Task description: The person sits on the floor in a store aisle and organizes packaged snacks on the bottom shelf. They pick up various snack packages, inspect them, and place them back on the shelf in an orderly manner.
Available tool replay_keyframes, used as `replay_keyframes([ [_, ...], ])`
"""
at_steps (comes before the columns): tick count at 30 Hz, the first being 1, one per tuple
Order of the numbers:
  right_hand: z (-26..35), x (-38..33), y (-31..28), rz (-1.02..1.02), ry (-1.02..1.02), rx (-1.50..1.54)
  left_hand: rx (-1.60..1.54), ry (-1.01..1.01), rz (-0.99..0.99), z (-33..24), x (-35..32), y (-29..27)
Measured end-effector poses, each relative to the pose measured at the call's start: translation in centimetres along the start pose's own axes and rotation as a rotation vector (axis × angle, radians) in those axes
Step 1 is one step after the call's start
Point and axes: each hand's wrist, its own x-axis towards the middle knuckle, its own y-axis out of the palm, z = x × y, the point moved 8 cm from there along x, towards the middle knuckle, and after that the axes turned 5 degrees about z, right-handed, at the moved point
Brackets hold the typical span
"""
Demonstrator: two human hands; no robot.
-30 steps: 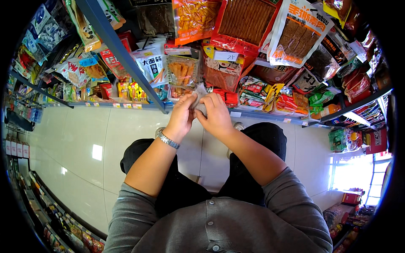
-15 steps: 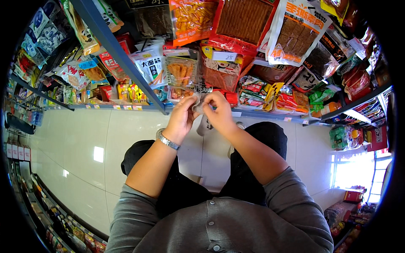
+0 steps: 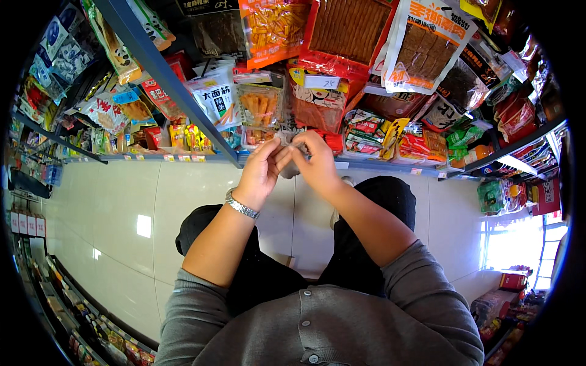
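Observation:
My left hand (image 3: 261, 169) and my right hand (image 3: 317, 160) meet at the lower shelf edge, fingertips close together and bent. Pinched between them is a small, greyish, see-through plastic packet (image 3: 289, 169). My fingers cover most of it, so its contents cannot be made out. Just beyond my hands, a clear pack of orange-brown snack sticks (image 3: 259, 105) stands on the shelf. Beside that are a white snack bag (image 3: 218, 100) on the left and a red-and-yellow snack bag (image 3: 317, 100) on the right.
A grey shelf upright (image 3: 177, 85) slants down left of my hands to the shelf's front edge (image 3: 366, 167). Large snack packs (image 3: 349, 30) hang above. Pale floor tiles (image 3: 110, 213) lie below, between my dark-trousered knees and the shelves. More stocked shelves (image 3: 91, 317) curve behind on the left.
The packet's lower end, which hung below my hands with dark print showing, has been drawn up and is now mostly behind my fingers. My right fingers have shifted slightly.

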Motion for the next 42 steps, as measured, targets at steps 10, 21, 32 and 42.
replay_keyframes([
  [10,-4.4,1.6,-6.3,-0.196,0.439,0.913,0.389,0.312,-0.246,-8.3,0.3,-6.2],
  [21,-1.8,2.2,-8.6,0.282,0.425,1.066,0.197,0.369,-0.213,-11.5,-1.6,-4.8],
  [32,-3.6,0.9,-5.7,-0.093,0.535,0.412,0.338,0.256,-0.166,-5.1,0.2,-6.2],
  [42,-2.6,0.2,0.8,-0.023,0.395,0.472,0.268,0.273,-0.073,-0.3,-0.4,-0.2],
])
